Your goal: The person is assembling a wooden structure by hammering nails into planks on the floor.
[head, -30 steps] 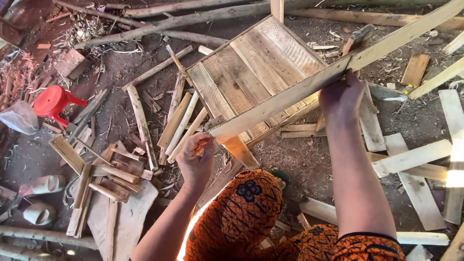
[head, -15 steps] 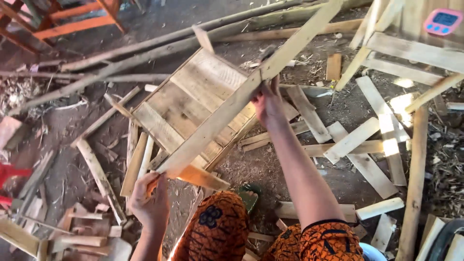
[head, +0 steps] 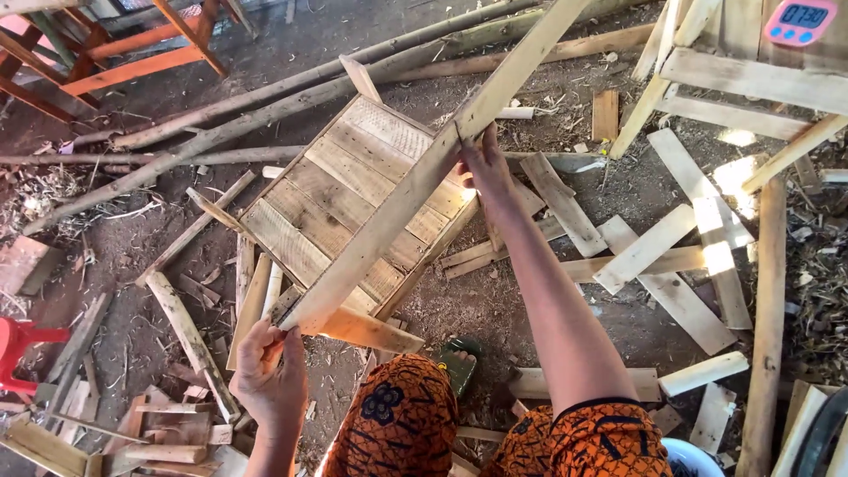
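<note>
Long pale wooden slat (head: 415, 185) — rough-sawn, slanted; left hand (head: 269, 367) grips its lower end, right hand (head: 484, 168) clasps its middle.

Left hand (head: 269, 371) low, fingers curled in a grip, right arm outstretched, right hand (head: 484, 170) clasping

Pale wooden plank (head: 415, 190), orange-and-black patterned garment (head: 397, 424), red stool (head: 22, 349).

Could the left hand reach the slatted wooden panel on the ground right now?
Probably yes. The left hand grips the near end of the long plank, and the slatted wooden panel lies just beyond it with nothing between. But the hand is busy, so it would have to let go of the plank first.
</note>
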